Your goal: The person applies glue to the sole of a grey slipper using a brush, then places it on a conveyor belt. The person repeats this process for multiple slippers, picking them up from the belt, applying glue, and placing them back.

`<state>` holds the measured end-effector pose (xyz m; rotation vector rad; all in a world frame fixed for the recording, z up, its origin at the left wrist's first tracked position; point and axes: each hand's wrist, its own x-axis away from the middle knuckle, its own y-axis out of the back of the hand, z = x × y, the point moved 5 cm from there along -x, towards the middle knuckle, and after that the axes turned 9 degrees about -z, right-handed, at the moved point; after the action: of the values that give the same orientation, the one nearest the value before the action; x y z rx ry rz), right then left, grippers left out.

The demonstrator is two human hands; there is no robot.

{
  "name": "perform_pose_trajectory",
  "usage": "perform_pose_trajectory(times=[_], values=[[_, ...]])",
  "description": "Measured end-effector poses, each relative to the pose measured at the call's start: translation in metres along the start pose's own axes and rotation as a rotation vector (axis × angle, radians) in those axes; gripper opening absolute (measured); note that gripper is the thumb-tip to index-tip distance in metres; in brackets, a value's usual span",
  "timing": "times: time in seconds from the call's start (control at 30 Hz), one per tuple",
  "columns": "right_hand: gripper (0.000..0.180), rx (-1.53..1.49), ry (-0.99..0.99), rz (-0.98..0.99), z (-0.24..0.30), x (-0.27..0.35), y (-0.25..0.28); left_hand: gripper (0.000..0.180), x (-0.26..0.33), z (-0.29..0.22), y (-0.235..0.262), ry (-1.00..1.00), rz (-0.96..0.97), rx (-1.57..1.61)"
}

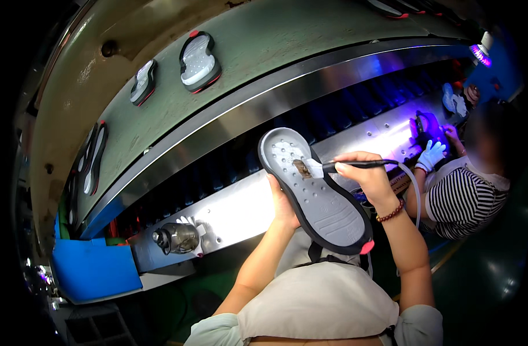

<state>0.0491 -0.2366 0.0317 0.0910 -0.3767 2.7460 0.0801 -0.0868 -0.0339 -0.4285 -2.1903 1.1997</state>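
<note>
Dim scene, violet lamp (480, 53) glaring on the steel ledge (246, 207) (fisheye rim black, edges bent).

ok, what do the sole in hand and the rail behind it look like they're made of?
Sole: looks like moulded rubber or foam, matte grey face with dimples, black rim, small red tab at one end. Could be either; the look leaves it open. Rail: probably polished metal, maybe stainless, since it throws bright glare and shows small holes.

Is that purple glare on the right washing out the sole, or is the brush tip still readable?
Head view: the violet lamp flares at the far right and tints the steel ledge; the grey sole stays evenly lit, the brush tip sharp. Fisheye bends the conveyor; the rim falls to black.
</note>
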Motion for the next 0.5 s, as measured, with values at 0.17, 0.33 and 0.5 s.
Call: perform_pose_trajectory(times=[0.17, 0.33, 0.5], values=[[0.015, 0.073, -0.011, 0.083, -0.004, -0.016, -0.018, 0.089, 0.003, 0.013, 0.017, 0.06, -0.03, 0.002], [0.012, 0.328, 0.057, 0.085, 0.013, -0.02, -0.029, 0.084, -0.002, 0.02, 0.02, -0.054, -0.097, -0.027], [0.014, 0.641, 0.737, 0.129, 0.024, 0.003, -0.049, 0.082, 0.003, 0.022, 0.007, -0.061, -0.263, -0.046]])
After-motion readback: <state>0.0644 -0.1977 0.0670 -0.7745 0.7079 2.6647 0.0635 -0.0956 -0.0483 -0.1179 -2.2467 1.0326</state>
